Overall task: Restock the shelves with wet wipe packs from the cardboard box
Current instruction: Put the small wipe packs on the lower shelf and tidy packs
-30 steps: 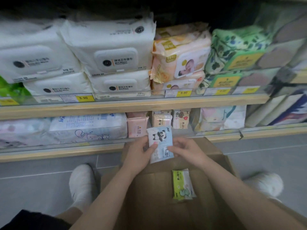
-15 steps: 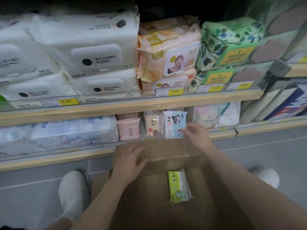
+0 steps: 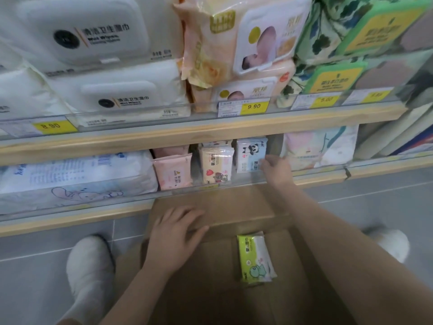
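Note:
My right hand (image 3: 276, 170) grips the right edge of a small light-blue panda wet wipe pack (image 3: 249, 154), which stands upright on the lower shelf (image 3: 210, 195) beside a cream pack (image 3: 216, 164) and a pink pack (image 3: 172, 172). Fingers spread, my left hand (image 3: 175, 238) rests flat on the far flap of the open cardboard box (image 3: 293, 266) and holds nothing. A green-and-white wipe pack (image 3: 254, 258) lies on the bottom of the box.
The upper shelf (image 3: 210, 127) holds large white, peach and green wipe packs behind yellow price tags. A big white-and-blue pack (image 3: 70, 174) fills the lower shelf's left side, pastel packs (image 3: 321, 148) the right. White shoes (image 3: 89, 266) stand on the grey tile floor on both sides of the box.
My right hand carried the panda pack from above the box to the lower shelf and stood it beside the cream pack. My left hand let go and dropped onto the box flap. The view moved closer.

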